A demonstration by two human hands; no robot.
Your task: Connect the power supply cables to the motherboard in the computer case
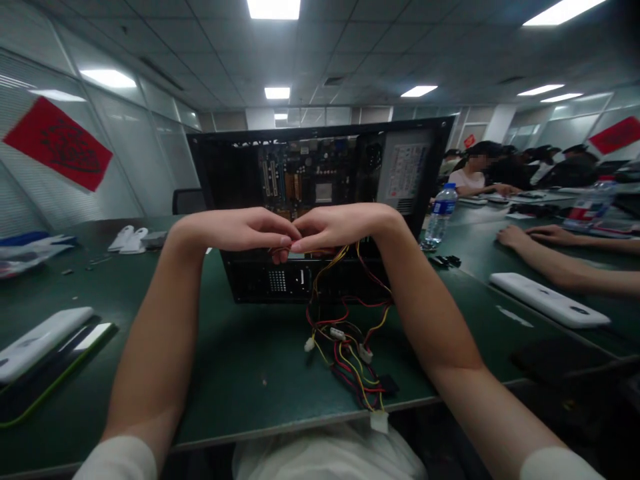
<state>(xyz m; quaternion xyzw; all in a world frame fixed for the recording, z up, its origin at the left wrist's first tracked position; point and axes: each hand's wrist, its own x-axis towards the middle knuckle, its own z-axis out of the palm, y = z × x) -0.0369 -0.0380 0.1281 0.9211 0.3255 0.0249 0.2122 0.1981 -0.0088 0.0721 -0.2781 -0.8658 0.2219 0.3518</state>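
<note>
Left grip [235, 230] and right grip [336, 225] meet fingertip to fingertip, each pinching what look like thin wires [279, 251]; the folded fingers hide how much is held. These wires hang clear of the counter [240, 373], in front of the open side of a black computer case [250, 280] that stands upright, set back from the counter's front edge.

Behind the hands are the motherboard [307, 175] and, in the case's upper right corner, the labelled power supply [407, 175]. Red, yellow and black power cables [362, 380] run down from near the right grip to the counter. Two white connectors rest among them, a black connector [387, 385] lies nearer the front edge, and a white plug [379, 421] hangs over it.

Good handling here probably means a light pinch close to the part being worked, with one hand steadying and the other doing the fine movement. Both wrists are sharply bent; straighter ones would likely give finer control and a better view. Slack in the cables should spare their joints, and the overhanging plug seems best drawn back, where clothing cannot catch it.
</note>
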